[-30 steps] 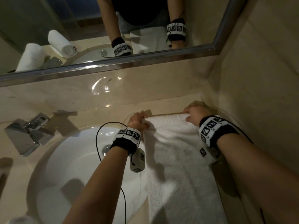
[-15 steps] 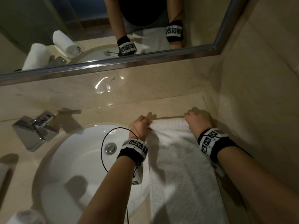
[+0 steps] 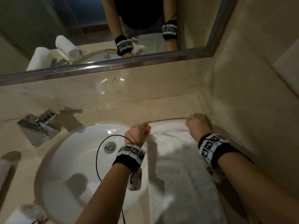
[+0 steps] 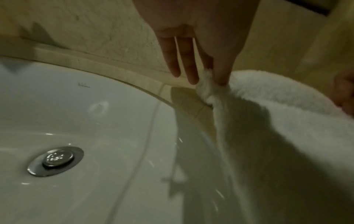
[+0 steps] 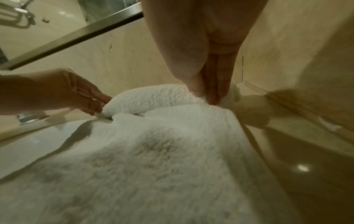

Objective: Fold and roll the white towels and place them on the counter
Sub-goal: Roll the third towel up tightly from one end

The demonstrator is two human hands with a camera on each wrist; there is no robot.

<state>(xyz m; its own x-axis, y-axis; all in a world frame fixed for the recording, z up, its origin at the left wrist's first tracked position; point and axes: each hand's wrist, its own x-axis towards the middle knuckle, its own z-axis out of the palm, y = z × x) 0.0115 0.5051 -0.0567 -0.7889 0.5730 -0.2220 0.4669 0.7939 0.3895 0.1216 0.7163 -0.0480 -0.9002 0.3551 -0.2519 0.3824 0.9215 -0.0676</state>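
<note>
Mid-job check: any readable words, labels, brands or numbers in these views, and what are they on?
None can be read.
Sink basin: small dark mark near the rim, too blurred to read.
Wristbands: black-and-white square marker patterns, no letters.
Rolled towel in the mirror: dark mark on its end, too small to read.

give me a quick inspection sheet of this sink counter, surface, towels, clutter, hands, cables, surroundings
surface: beige counter with a white sink set into it.
job's things: white towel lies flat right of the sink, far end turned into a small roll; rolled towels show in the mirror.
clutter: nothing seen.
grippers: left hand and right hand each pinch an end of the roll.
cables: black cable loops from the left wrist over the sink.
surroundings: faucet, mirror, wall on the right.
</note>
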